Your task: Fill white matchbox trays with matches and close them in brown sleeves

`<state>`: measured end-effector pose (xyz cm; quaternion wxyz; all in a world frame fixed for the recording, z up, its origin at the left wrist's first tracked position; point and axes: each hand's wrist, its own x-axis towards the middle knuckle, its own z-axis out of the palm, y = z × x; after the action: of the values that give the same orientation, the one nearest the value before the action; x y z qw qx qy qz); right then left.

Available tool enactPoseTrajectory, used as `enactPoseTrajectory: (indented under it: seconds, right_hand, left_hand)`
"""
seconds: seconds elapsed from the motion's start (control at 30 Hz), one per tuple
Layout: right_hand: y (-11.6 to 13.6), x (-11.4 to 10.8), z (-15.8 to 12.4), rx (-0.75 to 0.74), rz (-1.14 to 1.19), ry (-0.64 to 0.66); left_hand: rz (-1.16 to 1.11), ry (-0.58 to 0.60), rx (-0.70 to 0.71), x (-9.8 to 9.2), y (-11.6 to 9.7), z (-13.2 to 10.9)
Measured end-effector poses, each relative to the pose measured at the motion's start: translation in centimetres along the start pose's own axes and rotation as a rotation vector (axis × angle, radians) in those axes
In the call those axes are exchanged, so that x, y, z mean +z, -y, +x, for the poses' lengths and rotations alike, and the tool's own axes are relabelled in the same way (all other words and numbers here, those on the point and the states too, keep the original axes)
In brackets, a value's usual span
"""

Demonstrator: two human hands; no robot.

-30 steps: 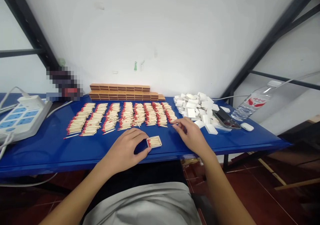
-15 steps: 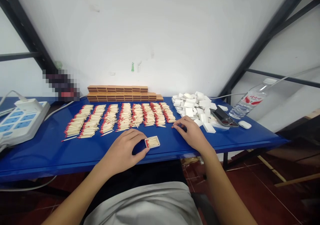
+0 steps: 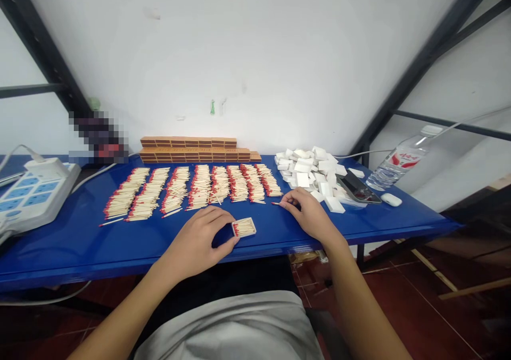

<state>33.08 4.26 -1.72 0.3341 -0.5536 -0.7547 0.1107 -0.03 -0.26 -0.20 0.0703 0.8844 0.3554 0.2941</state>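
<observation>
Left hand point(image 3: 204, 236) on tray point(image 3: 247, 235) near table edge point(image 3: 275, 249); right point(image 3: 305, 211), apart, pinches match point(image 3: 275, 204).

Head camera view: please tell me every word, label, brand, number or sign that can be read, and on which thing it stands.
No text can be read for certain.
Bottle label: red markings, too blurred to read.
Stacked brown boxes: faint marks, too small to read.
White tray with matches: no text visible.
</observation>
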Motion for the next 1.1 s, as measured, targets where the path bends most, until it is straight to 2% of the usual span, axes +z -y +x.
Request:
enactPoseTrajectory:
  seconds: [0.13, 0.33, 0.43, 0.57, 0.67, 0.77, 0.83, 0.93, 0.97, 1.03, 1.1]
  right_hand:
    - [1.2, -0.1, -0.3, -0.053, -0.003, 0.031]
    - [6.1, 0.3, -1.6, -0.152, 0.073, 0.08]
    - [8.2, 0.9, -2.3, -0.198, 0.081, 0.11]
    - [9.2, 2.3, -3.0, -0.265, 0.035, 0.134]
    - [9.2, 2.9, -3.1, -0.297, 0.075, 0.123]
    - [8.8, 2.7, -2.8, -0.327, 0.163, 0.128]
    - [7.9, 2.2, -2.3, -0.301, 0.137, 0.058]
    - [5.5, 1.5, -1.3, -0.117, -0.028, -0.147]
    - [4.5, 1.4, -1.0, -0.035, -0.073, -0.176]
    - [2.7, 1.3, -0.6, 0.089, -0.125, -0.156]
    - [1.8, 1.3, -0.5, 0.129, -0.149, -0.107]
  left_hand:
    - [0.002, 0.003, -0.004, 0.0, 0.0, 0.0]
    - [0.003, -0.003, 0.006, 0.0, -0.1, 0.0]
    - [0.001, 0.001, 0.011, -0.1, -0.1, 0.0]
    - [-0.012, 0.002, 0.011, -0.1, -0.2, 0.1]
    - [-0.01, 0.007, 0.007, 0.0, -0.2, 0.2]
    - [-0.003, 0.008, 0.01, 0.0, -0.1, 0.1]
    - [0.004, 0.006, 0.013, 0.1, 0.0, 0.1]
    - [0.012, -0.002, 0.012, 0.1, 0.0, 0.0]
    - [0.014, -0.005, 0.008, 0.1, 0.0, 0.0]
    - [0.015, -0.001, 0.006, 0.1, 0.1, 0.0]
    - [0.017, 0.003, 0.006, 0.1, 0.1, 0.0]
